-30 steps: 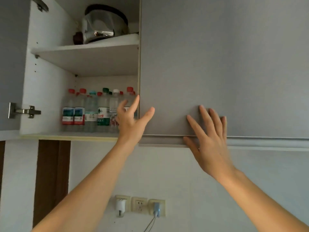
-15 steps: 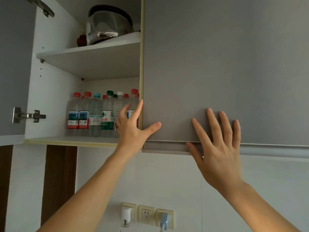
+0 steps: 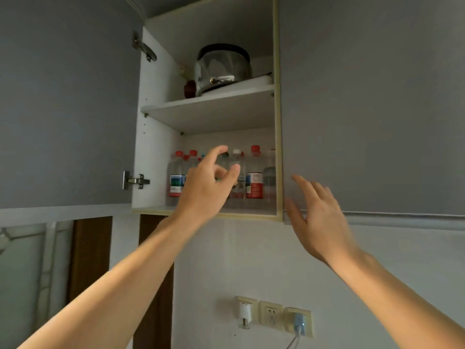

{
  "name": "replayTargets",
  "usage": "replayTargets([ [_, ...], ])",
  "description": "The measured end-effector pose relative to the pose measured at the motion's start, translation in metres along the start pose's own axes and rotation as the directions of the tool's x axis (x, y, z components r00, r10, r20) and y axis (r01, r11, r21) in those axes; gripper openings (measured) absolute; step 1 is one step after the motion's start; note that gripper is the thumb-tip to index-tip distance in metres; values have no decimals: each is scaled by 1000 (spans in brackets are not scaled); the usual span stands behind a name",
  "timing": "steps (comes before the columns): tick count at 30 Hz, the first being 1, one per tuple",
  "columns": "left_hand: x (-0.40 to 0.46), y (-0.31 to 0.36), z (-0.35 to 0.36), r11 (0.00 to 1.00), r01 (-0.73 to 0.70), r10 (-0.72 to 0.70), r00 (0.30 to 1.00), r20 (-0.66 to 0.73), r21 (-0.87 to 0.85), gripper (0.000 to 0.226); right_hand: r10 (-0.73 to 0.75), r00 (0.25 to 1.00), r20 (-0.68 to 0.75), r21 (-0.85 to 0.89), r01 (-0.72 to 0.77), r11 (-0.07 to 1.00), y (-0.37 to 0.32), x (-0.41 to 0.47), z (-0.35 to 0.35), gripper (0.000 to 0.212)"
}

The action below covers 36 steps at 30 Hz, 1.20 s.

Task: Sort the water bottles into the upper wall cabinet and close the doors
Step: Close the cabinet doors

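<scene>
Several water bottles [image 3: 254, 177] with red, white and green caps stand in a row on the lower shelf of the upper wall cabinet [image 3: 251, 215]. The left door [image 3: 68, 104] hangs wide open on its hinges. The right door [image 3: 372, 104] covers its half of the cabinet. My left hand [image 3: 207, 183] is raised in front of the bottles with loosely bent fingers and holds nothing. My right hand [image 3: 318, 217] hovers with spread fingers at the lower left corner of the right door; I cannot tell whether it touches the door.
A steel pot [image 3: 222, 68] and a small dark object [image 3: 190, 88] sit on the upper shelf [image 3: 208, 103]. Below the cabinet are a white tiled wall, three wall sockets [image 3: 273, 314] with plugs, a brown door frame [image 3: 90, 260] and a window [image 3: 25, 273] at the left.
The view has swung left, showing more of the open left door. My left hand left the right door's edge and moved in front of the bottles. My right hand slid off the door face.
</scene>
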State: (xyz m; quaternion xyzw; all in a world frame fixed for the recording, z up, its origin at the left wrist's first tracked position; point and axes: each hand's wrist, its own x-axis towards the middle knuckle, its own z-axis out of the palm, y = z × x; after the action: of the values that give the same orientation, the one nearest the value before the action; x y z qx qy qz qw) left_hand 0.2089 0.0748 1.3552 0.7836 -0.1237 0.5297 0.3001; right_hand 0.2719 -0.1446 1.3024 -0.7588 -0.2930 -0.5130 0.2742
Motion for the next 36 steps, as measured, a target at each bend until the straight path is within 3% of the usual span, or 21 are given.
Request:
replayTargets([
  [5, -24, -15, -130, 996, 4, 6, 993, -121, 84, 38, 8, 996, 87, 271, -31, 962, -125, 12, 42, 51],
  [10, -49, -28, -257, 961, 9, 103, 916, -388, 277, 24, -127, 985, 116, 496, 53, 867, -263, 24, 96, 52],
  [16, -71, -54, -353, 800, 151, 205, 841, -501, 581, 39, -277, 938, 208, 673, 68, 737, -394, 30, 140, 60],
  [19, -74, -70, -383, 734, 254, 176, 824, -538, 630, 51, -315, 908, 277, 722, 19, 691, -437, 37, 150, 65],
  [22, -78, -86, -398, 769, 300, 51, 851, -522, 564, 66, -365, 874, 321, 743, 6, 669, -460, 39, 156, 68],
  [25, -83, -90, -401, 835, 265, 52, 834, -549, 482, 70, -384, 868, 314, 761, 12, 649, -461, 35, 154, 69],
  [30, -94, -77, -404, 912, -23, 216, 876, -432, 408, 68, -319, 924, 210, 820, 12, 572, -433, 35, 124, 66],
  [33, -98, -70, -387, 981, -163, 187, 943, -275, 108, 70, -279, 949, 145, 867, 14, 498, -414, 36, 93, 64],
  [36, -91, -62, -352, 960, -137, 116, 988, -99, -243, 76, -272, 955, 116, 910, 7, 415, -395, 35, 61, 58],
])
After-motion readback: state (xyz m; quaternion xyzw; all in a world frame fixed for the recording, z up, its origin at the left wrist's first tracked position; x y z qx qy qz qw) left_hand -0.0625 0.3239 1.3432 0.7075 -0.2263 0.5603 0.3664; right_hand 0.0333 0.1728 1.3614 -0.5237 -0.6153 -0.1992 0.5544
